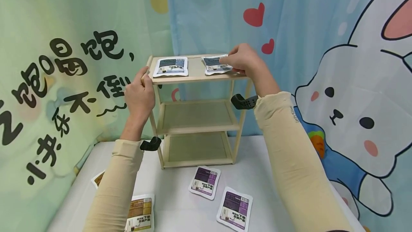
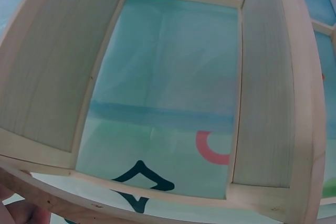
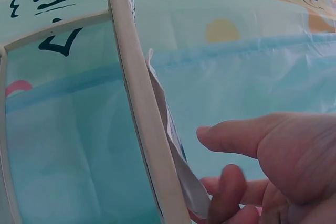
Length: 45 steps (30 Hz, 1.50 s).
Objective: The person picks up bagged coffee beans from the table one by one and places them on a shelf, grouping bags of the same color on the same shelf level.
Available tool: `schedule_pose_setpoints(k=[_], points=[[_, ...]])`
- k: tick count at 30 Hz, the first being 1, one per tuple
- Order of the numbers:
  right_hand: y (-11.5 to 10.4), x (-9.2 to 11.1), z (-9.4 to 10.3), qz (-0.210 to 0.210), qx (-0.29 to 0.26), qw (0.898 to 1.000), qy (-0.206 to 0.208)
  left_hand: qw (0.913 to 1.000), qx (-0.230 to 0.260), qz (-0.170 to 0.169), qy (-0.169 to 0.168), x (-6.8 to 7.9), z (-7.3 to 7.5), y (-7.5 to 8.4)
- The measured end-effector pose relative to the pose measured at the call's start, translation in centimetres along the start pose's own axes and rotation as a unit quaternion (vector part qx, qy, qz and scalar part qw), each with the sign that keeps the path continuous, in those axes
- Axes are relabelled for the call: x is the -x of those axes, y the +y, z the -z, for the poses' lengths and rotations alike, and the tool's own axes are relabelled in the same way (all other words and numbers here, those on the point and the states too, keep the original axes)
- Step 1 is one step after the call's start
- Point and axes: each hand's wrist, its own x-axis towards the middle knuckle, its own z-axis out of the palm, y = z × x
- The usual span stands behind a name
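Note:
A three-tier wooden shelf rack (image 1: 197,131) stands on the white table. My left hand (image 1: 140,92) grips the left front corner of its top board, thumb up along the edge. On that board, a blue-and-white packet (image 1: 171,66) lies flat at the left. A second blue-and-white packet (image 1: 215,65) lies at the right, its edge slightly raised in the right wrist view. My right hand (image 1: 246,62) is at this packet's right end. In the right wrist view, the thumb (image 3: 226,137) stands apart from the packet, while the other fingers are right at its lower corner.
Two purple-and-white packets, one nearer the rack (image 1: 205,182) and one nearer the front (image 1: 235,208), lie on the table (image 1: 173,182). At the left, an orange-brown packet (image 1: 141,212) and another packet (image 1: 98,179) are partly behind the left sleeve. A printed curtain (image 1: 206,13) hangs behind.

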Motion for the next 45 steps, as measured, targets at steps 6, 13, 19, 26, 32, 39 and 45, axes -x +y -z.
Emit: schedule_pose_setpoints(k=[6, 13, 19, 26, 32, 39, 45], points=[[-0.6, 0.4, -0.2, 0.017, -0.002, 1.0, 0.013, 0.9998, 0.006, -0.005, 0.016, -0.4, 0.3, -0.2], [0.5, 2.4, -0.9, 0.085, -0.052, 0.992, 0.083, 1.0, 0.005, 0.005, -0.003, -0.2, 0.3, -0.2], [2.6, 4.0, -1.4, 0.149, -0.118, 0.973, 0.132, 1.0, 0.007, 0.006, 0.002, -0.1, -0.1, 0.0], [5.4, 5.9, -2.6, 0.167, -0.147, 0.965, 0.136, 0.9999, 0.008, 0.007, 0.0, -0.1, -0.2, 0.0], [8.3, 6.7, -4.1, 0.174, -0.141, 0.967, 0.119, 0.9999, 0.012, 0.008, -0.004, -0.3, -0.1, 0.0], [13.4, 8.3, -6.8, 0.145, -0.114, 0.978, 0.096, 0.9999, 0.009, 0.009, -0.006, -0.3, -0.1, 0.1], [19.2, 9.9, -10.1, 0.095, -0.082, 0.986, 0.114, 0.9999, 0.007, 0.012, -0.004, -0.3, -0.2, 0.0]])
